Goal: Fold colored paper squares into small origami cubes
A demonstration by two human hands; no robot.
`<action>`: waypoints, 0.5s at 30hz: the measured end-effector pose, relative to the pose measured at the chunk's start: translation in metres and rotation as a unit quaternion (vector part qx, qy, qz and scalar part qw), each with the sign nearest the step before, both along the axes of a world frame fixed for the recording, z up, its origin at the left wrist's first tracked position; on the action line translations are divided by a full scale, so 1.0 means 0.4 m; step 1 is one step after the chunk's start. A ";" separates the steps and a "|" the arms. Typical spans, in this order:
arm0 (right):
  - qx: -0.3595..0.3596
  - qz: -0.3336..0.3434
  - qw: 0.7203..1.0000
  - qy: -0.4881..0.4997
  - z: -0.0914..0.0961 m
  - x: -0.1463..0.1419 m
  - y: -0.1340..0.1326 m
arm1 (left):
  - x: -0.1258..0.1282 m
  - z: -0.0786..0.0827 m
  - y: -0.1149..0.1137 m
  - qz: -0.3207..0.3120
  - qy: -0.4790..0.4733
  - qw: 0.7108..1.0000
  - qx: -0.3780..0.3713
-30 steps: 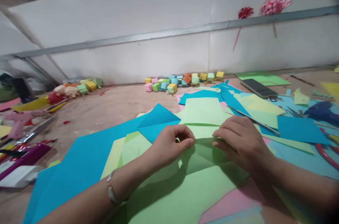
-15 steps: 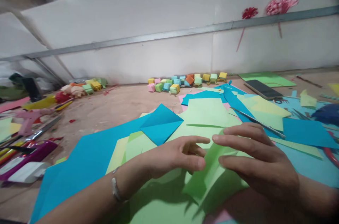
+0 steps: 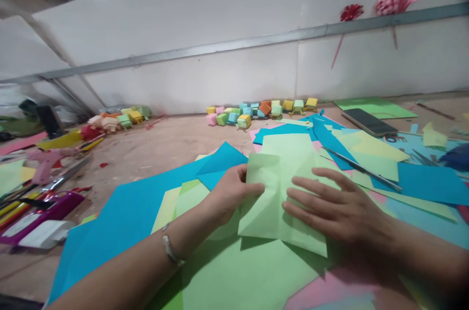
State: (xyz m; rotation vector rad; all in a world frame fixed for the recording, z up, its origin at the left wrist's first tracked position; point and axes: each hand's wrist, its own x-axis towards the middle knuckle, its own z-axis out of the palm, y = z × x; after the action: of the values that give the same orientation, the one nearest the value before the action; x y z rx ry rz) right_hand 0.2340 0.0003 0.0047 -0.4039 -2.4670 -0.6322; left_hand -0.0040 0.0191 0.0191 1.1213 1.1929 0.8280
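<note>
1 creased pale-green paper sheet [image 3: 261,217], I see, has its left edge pinched by the left hand [image 3: 230,193]; the right hand [image 3: 339,207], open, fingers spread, covers its right side.

We have a sheet [image 3: 263,217] over other papers [image 3: 234,276] before us, cubes [image 3: 266,107] behind, glue gun [image 3: 43,164] left, phone [image 3: 368,122] right.

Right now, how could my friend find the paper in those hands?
Start at the blue sheet on the left, then go right to the wide green sheet. Over it, the left hand grips a smaller green paper and the right hand is spread across it. Unlike the sheet below, this paper has a crease down its middle.
</note>
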 end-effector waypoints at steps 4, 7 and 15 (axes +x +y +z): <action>-0.041 0.041 0.998 0.005 -0.009 -0.002 -0.006 | 0.001 0.004 -0.003 -0.006 0.019 1.000 0.020; -0.107 0.046 0.990 0.077 -0.021 0.008 0.011 | -0.002 0.010 -0.001 0.004 0.067 0.997 0.044; -0.375 -0.082 0.886 0.261 -0.029 0.028 0.046 | -0.007 -0.013 0.015 0.012 0.129 0.987 0.097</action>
State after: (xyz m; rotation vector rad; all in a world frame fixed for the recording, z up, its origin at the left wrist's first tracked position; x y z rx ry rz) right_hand 0.2452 0.0186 -0.0069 -0.9432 -2.0573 0.3835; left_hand -0.0070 0.0250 0.0137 1.4088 1.3628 0.8489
